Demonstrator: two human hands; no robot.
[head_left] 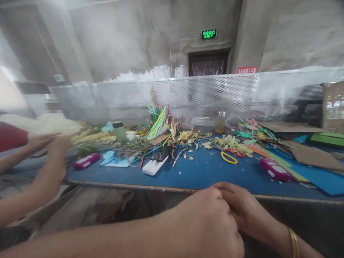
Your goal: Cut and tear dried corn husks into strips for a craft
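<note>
In front of the table's near edge, my left hand and my right hand are close together and touching. Both have curled fingers, and the left one is closed like a fist. Whatever they may hold between them is hidden behind the knuckles. A gold bracelet circles my right wrist. On the blue table beyond lie yellow-handled scissors, a magenta device and a white power bank with a dark phone-like item on it.
Colourful pipe cleaners stand amid dried leaf scraps. A green-lidded bottle and a glass jar stand toward the back. Cardboard and coloured sheets cover the right. A co-worker's hands handle pale material at left. A perforated screen borders the table.
</note>
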